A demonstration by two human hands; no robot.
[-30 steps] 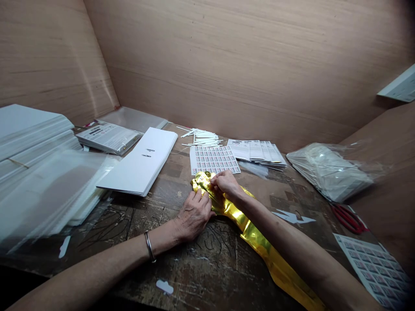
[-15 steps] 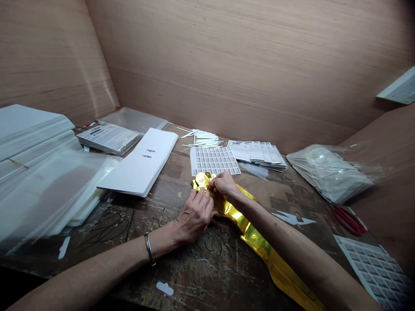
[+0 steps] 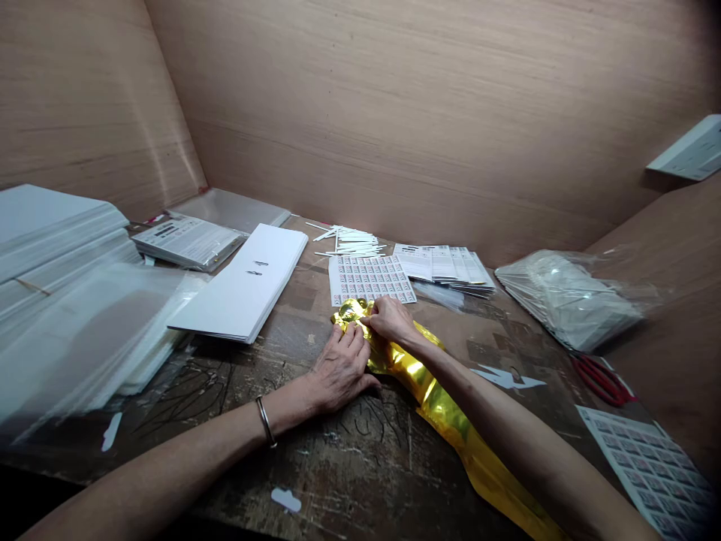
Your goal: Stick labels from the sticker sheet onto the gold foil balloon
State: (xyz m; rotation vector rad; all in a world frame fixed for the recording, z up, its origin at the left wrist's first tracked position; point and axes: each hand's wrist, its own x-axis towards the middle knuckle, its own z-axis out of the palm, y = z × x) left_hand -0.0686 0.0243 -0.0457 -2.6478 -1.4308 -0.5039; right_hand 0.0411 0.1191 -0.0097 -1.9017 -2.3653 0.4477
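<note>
A long, flat gold foil balloon point(image 3: 451, 421), shiny and crinkled, runs from the middle of the table toward the bottom right. At its far end, bunched in folds, my left hand point(image 3: 342, 368) lies palm down with fingers stretched over the foil, holding it against the table. My right hand point(image 3: 390, 319) is closed in a pinch on the foil just beside those fingertips. The right forearm crosses above part of the balloon and hides it. Just beyond both hands lies a sheet of small printed stickers point(image 3: 372, 280).
White straws point(image 3: 354, 242) and printed cards point(image 3: 444, 264) lie at the back. A stack of white cards point(image 3: 248, 282) and clear plastic sleeves point(image 3: 84, 338) are on the left. On the right are a bagged pile point(image 3: 574, 297), red-handled scissors point(image 3: 602, 379) and another sticker sheet point(image 3: 642, 466).
My left hand has flattened slightly, its thumb reaching out to the right. My right hand keeps its pinch at nearly the same spot. The view has shifted a little.
</note>
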